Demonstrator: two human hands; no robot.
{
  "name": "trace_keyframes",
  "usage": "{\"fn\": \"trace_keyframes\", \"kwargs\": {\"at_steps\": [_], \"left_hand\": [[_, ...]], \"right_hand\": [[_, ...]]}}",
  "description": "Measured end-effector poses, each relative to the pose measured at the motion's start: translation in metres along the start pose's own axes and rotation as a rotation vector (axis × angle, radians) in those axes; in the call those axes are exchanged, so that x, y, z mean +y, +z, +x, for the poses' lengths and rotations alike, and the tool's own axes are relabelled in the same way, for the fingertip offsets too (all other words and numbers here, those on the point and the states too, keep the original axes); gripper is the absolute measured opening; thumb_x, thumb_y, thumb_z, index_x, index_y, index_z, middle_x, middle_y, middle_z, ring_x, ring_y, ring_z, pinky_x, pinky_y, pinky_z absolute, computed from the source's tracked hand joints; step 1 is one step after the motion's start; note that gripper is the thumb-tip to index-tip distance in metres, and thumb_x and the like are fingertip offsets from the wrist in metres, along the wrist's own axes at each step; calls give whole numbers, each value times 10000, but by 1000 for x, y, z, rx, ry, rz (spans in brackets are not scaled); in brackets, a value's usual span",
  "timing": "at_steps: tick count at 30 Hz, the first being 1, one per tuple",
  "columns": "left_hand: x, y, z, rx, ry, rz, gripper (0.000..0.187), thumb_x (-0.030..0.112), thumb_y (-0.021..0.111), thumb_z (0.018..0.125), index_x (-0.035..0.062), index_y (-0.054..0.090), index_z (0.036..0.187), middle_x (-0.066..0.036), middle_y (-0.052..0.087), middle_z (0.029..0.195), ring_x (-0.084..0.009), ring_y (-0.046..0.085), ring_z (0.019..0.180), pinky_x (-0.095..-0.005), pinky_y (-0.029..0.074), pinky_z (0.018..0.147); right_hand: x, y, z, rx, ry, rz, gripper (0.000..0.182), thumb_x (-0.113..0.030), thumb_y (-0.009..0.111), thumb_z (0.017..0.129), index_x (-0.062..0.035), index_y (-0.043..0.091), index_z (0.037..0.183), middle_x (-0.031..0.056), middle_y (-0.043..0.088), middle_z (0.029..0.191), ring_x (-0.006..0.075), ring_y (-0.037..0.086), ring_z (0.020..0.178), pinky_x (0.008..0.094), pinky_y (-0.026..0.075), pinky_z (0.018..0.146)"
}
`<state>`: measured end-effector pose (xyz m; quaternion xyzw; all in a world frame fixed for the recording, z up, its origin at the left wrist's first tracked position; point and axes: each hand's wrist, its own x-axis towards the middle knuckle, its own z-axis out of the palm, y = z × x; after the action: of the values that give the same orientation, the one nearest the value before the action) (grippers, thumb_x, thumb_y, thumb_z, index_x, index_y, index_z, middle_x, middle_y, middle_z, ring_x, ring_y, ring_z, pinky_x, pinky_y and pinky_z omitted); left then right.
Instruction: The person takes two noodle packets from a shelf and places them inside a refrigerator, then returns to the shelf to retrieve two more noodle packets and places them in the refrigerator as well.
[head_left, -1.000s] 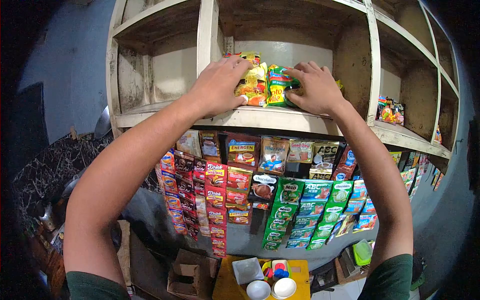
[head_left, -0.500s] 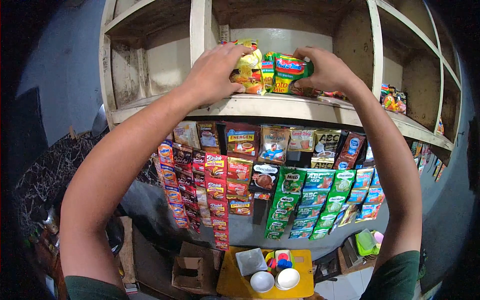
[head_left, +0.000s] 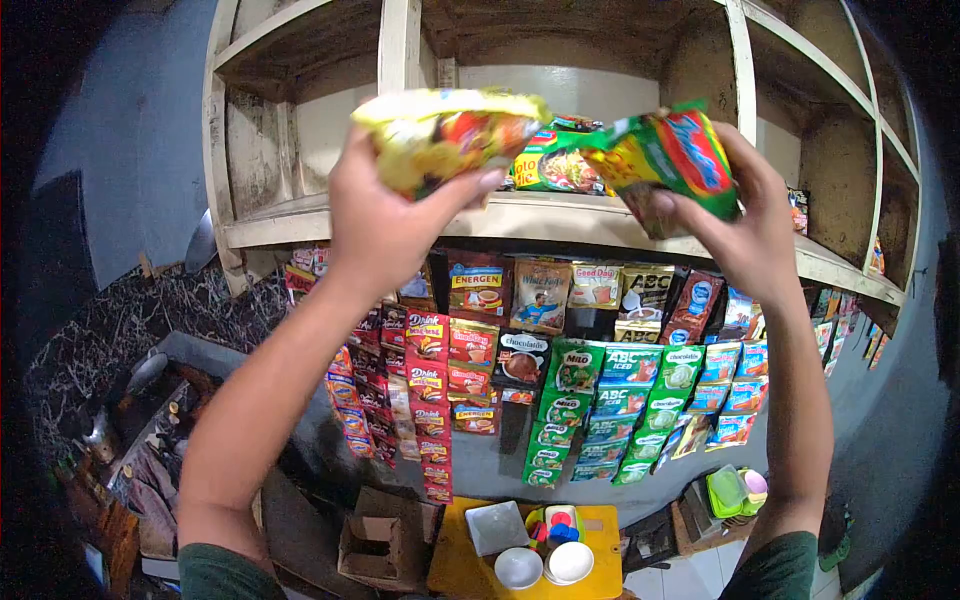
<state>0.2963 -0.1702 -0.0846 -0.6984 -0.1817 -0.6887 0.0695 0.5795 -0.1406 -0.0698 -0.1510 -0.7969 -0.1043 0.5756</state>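
My left hand (head_left: 385, 225) grips a yellow noodle packet (head_left: 445, 140), blurred and held sideways in front of the shelf. On the right, my right hand (head_left: 750, 215) is closed round a green, red and yellow noodle packet (head_left: 675, 165), which is tilted. Between the two hands, a green and yellow noodle packet (head_left: 560, 165) lies in the middle compartment, with a bit of another packet behind it. Both held packets are clear of the shelf board (head_left: 560, 212).
Strips of drink sachets (head_left: 430, 375) hang below the shelf, with green sachet strips (head_left: 565, 400) beside them. Lower down, a yellow table (head_left: 460, 560) bears white bowls (head_left: 570, 562) and a grey square dish (head_left: 495, 528). A cardboard box (head_left: 375, 540) stands left of it.
Both hands have come away from the shelf towards me, each with a packet. The left one moved left and down, the right one right and down, uncovering the packet between them.
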Motion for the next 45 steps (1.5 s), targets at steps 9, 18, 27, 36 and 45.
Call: {"fn": "trace_keyframes", "kwargs": {"at_steps": [9, 18, 27, 36, 45], "left_hand": [[19, -66, -153, 82, -589, -43, 570, 53, 799, 738, 4, 458, 1193, -101, 632, 1087, -173, 642, 993, -333, 536, 866], [60, -126, -292, 508, -1162, -348, 434, 97, 640, 893, 38, 453, 1281, -82, 606, 1164, -195, 615, 1053, -370, 510, 917], [151, -169, -389, 980, -1139, -244, 447, 54, 586, 908, 32, 420, 1323, -121, 586, 1223, -212, 597, 1114, -376, 506, 947], [255, -248, -419, 1111, -1082, 31, 529, 33, 657, 850, 34, 410, 1319, -118, 610, 1192, -191, 625, 1060, -358, 515, 921], [323, -298, -454, 1289, -1005, 117, 457, 72, 575, 908, 29, 397, 1327, -101, 599, 1184, -176, 635, 1034, -334, 546, 877]], "right_hand": [[-21, 31, -133, -147, 620, 550, 739, -190, 773, 800, -5, 346, 1373, 95, 521, 1239, 168, 514, 1141, 331, 401, 1007], [-23, 155, -271, -360, 1356, 1143, 660, -77, 708, 849, -44, 361, 1409, 51, 573, 1218, 149, 548, 1122, 304, 439, 964], [-128, 274, -327, -512, 1657, 1517, 466, -67, 616, 907, -67, 463, 1348, 62, 614, 1187, 170, 610, 1061, 333, 486, 920], [-255, 342, -298, -808, 1531, 1684, 455, -73, 567, 926, -42, 416, 1354, 114, 611, 1184, 223, 634, 1058, 379, 533, 889], [-350, 380, -292, -932, 1418, 1735, 483, -103, 628, 904, -47, 432, 1342, 81, 580, 1214, 187, 582, 1100, 332, 479, 934]]}}
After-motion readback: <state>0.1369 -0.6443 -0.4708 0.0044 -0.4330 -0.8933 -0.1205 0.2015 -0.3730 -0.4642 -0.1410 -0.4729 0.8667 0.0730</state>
